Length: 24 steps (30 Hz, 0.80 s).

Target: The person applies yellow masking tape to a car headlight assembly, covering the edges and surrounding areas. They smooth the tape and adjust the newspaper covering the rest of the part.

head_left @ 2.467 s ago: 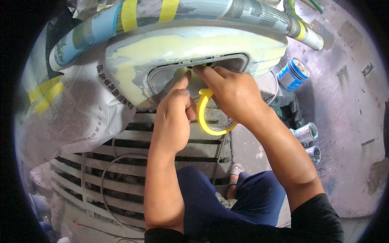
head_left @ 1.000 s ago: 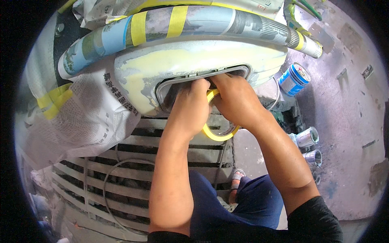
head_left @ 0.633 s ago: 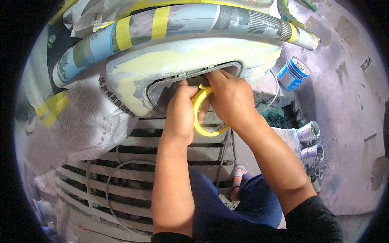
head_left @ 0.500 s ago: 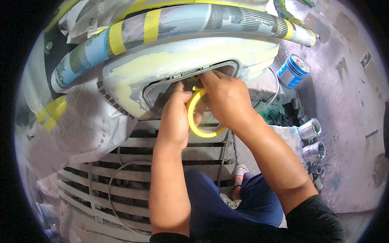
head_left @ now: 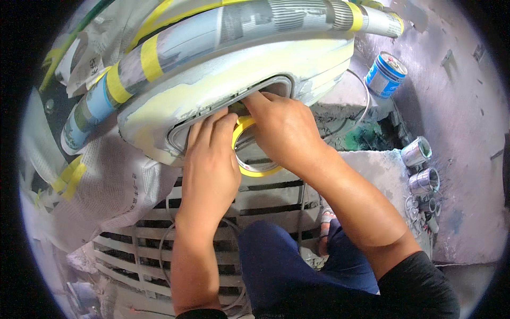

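Note:
A pale bumper-like panel [head_left: 159,119] with yellowish filler patches curves in front of me. Both hands are at its long rounded opening [head_left: 291,85]. The fingers of my left hand [head_left: 212,165] are stretched out side by side, tips against the lower left part of the opening. My right hand [head_left: 287,130] is closed with bent fingers; its fingertips reach inside the opening and are hidden. A roll of yellow masking tape [head_left: 260,173] hangs between the hands, its right side behind my right hand, which appears to hold it.
A paper-wrapped bar [head_left: 196,42] with yellow tape bands crosses above the panel. Printed newspaper [head_left: 114,181] drapes at left. A blue can [head_left: 387,74] and metal tins [head_left: 416,151] stand at right beside a dark pit [head_left: 372,135]. Slatted grating [head_left: 154,228] lies below.
My left hand has turned back-up, and its fingers now lie stretched along the opening instead of around the tape roll. The whole view has shifted slightly.

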### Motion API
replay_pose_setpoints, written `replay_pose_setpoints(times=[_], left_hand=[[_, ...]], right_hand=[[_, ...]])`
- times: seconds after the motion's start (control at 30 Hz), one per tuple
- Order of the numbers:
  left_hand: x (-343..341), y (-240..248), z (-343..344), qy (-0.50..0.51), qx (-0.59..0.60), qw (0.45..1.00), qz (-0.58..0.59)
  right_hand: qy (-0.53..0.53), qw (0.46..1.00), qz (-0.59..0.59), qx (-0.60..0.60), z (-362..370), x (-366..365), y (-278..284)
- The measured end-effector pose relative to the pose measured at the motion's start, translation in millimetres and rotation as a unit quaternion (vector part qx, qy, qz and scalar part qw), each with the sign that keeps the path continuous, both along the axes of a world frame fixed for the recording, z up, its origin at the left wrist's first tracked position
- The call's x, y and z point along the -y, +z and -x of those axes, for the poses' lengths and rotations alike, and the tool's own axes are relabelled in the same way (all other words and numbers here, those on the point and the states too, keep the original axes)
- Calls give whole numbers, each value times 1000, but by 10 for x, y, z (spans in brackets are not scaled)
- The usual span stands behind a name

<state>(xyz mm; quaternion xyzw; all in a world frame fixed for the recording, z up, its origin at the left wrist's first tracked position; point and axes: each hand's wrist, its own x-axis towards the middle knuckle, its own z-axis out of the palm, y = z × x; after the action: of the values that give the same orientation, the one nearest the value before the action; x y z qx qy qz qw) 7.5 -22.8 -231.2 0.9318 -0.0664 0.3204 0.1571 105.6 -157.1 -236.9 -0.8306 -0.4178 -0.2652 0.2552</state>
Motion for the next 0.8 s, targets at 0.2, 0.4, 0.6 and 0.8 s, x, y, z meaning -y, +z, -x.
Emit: replay_pose_setpoints(times=[0.2,0.4,0.6,0.8], left_hand=[[-81,-30,22,32,-9,959,-280],[-99,126,-48,47,-9,907,-419],[-151,204,-113,-7,-19,897,-442],[-130,248,-180,-44,-3,902,-430]], right_hand=[[33,993,9,-113,16,104,33],[56,989,-23,-138,17,176,-25],[62,988,-3,-145,19,219,-89],[89,989,-39,-108,38,259,-58]])
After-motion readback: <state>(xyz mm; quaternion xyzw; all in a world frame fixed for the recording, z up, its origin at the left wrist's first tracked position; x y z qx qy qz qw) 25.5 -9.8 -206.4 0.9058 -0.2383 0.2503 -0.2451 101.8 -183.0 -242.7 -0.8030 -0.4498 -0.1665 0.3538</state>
